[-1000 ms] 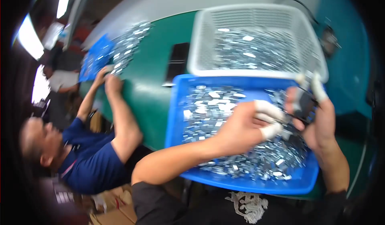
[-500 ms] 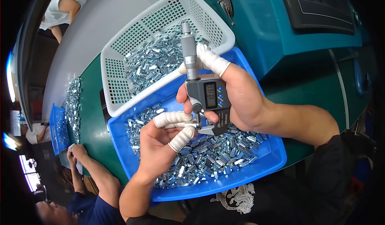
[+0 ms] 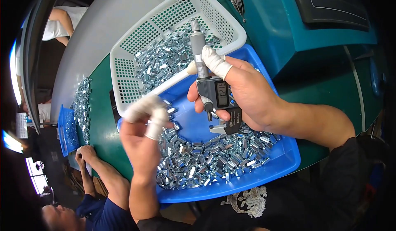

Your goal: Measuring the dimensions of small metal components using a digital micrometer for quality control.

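A grey digital micrometer (image 3: 215,91) is in my right hand (image 3: 253,93), its thimble pointing away from me. White finger cots cover that hand's thumb and a finger, the thumb lying against the barrel. Nothing sits between the micrometer's measuring faces. My left hand (image 3: 142,136), also with white finger cots, is over the left side of the blue tray (image 3: 231,185), apart from the micrometer. Motion smears its fingers, and whether a part is in them is hidden. Small shiny hexagonal metal pieces (image 3: 214,161) fill the near part of the blue tray.
Behind the tray, a white perforated basket (image 3: 177,80) holds more metal pieces. Left on the green table lie a pile of pieces (image 3: 83,107) and a small blue basket (image 3: 68,128), near a co-worker's hands (image 3: 84,153). A teal machine housing (image 3: 288,37) stands at the far right.
My left hand has pulled away leftward from the micrometer, where its fingers were holding a small metal piece between the measuring faces. That gap is now bare.
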Demonstrator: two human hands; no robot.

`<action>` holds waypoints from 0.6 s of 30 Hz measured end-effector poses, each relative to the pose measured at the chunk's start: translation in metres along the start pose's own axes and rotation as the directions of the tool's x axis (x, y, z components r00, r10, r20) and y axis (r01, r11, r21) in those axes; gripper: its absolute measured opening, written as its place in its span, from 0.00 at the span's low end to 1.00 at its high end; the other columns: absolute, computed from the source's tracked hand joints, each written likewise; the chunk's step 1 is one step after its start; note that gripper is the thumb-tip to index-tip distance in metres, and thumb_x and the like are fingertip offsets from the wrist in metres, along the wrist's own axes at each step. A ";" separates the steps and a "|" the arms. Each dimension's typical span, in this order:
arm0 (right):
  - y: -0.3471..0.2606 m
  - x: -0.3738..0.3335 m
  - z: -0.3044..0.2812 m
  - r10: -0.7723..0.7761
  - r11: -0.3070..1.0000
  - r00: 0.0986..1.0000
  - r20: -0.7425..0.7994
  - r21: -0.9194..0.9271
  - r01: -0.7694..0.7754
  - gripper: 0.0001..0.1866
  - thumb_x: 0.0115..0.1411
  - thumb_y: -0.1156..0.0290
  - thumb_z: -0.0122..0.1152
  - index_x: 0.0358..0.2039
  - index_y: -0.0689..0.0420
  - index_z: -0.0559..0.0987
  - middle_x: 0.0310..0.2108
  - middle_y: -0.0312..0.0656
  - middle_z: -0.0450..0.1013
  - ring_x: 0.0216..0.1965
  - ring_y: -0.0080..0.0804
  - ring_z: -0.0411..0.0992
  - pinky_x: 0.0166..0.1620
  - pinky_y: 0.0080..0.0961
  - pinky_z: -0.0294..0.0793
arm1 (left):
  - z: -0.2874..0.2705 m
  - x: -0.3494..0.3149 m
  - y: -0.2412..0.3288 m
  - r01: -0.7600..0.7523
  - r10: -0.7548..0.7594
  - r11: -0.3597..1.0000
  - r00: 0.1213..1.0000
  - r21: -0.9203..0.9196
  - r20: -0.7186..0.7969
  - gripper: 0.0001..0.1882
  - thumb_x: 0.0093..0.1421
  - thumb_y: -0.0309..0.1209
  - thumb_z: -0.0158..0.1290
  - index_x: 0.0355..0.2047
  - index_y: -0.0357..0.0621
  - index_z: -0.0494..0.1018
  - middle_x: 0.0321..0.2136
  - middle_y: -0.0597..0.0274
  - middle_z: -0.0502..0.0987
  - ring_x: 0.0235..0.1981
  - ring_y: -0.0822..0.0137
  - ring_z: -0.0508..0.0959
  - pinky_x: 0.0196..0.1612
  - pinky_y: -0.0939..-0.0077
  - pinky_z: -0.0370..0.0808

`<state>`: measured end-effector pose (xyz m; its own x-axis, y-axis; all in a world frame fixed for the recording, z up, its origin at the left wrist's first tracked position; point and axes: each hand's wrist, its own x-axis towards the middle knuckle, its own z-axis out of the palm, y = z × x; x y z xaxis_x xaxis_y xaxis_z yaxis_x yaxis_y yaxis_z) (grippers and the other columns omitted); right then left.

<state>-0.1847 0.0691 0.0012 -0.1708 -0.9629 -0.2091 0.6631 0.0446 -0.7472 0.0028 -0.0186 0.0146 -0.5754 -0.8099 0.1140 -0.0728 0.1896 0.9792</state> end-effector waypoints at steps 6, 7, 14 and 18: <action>0.004 0.001 -0.006 -0.019 1.000 1.000 0.006 -0.009 0.019 0.25 0.66 0.50 0.37 0.44 0.60 0.70 0.27 0.45 0.73 0.25 0.25 0.74 0.16 0.14 0.65 | -0.009 0.002 -0.009 -0.179 0.217 0.930 0.973 0.321 -0.085 0.10 0.56 0.22 0.54 0.39 0.33 0.73 0.33 0.57 0.77 0.27 0.74 0.75 0.29 0.84 0.73; 0.004 0.001 -0.005 -0.015 1.000 1.000 0.003 0.000 0.015 0.25 0.66 0.50 0.38 0.44 0.60 0.70 0.27 0.45 0.73 0.26 0.25 0.74 0.16 0.14 0.65 | -0.006 -0.001 -0.005 -0.200 0.221 0.824 0.975 0.530 0.024 0.09 0.53 0.23 0.58 0.35 0.35 0.75 0.30 0.60 0.77 0.25 0.77 0.74 0.28 0.84 0.71; -0.001 0.001 0.005 -0.019 1.000 0.999 0.039 -0.014 0.019 0.25 0.66 0.49 0.38 0.43 0.62 0.70 0.28 0.45 0.73 0.26 0.26 0.74 0.16 0.14 0.65 | 0.000 -0.003 -0.018 -0.214 0.074 0.276 0.977 0.937 0.202 0.12 0.46 0.25 0.60 0.33 0.39 0.77 0.22 0.58 0.72 0.20 0.60 0.74 0.26 0.68 0.71; 0.000 0.001 0.002 -0.008 1.000 1.000 0.012 0.003 0.007 0.25 0.66 0.50 0.38 0.42 0.61 0.70 0.27 0.45 0.73 0.26 0.26 0.74 0.16 0.14 0.65 | 0.006 0.001 -0.028 -0.201 0.049 0.280 0.980 0.939 0.195 0.10 0.48 0.25 0.56 0.33 0.39 0.77 0.26 0.55 0.72 0.30 0.55 0.75 0.31 0.63 0.73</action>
<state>-0.1836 0.0677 0.0018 -0.1673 -0.9662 -0.1962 0.6637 0.0368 -0.7471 -0.0007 -0.0211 -0.0135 -0.7263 -0.6755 0.1272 -0.6692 0.7371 0.0939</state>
